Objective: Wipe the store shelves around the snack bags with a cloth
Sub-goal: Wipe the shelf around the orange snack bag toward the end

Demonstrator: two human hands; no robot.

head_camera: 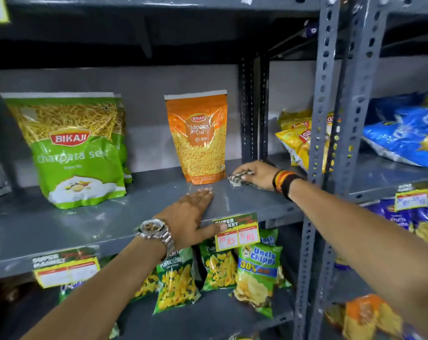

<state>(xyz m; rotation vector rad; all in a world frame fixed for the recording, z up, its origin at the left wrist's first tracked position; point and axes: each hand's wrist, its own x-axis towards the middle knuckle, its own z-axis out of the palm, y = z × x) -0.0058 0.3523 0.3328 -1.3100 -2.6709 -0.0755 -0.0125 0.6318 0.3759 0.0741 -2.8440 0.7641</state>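
A grey metal shelf (144, 207) holds an orange Moong Dal bag (198, 141) standing upright in the middle and a green Chatpata Sev bag (73, 153) to its left. My right hand (257, 174) presses a crumpled patterned cloth (237, 180) onto the shelf just right of the orange bag's base. My left hand (193, 214) lies flat, fingers together, on the shelf's front part, with the thumb over the front edge near a price tag (236, 231).
Perforated grey uprights (323, 123) stand right of my right hand. Yellow chip bags (296, 141) and blue bags (404, 133) fill the neighbouring shelf. Green snack packs (217, 266) and an Uncle Chipps pack (257, 273) sit on the shelf below.
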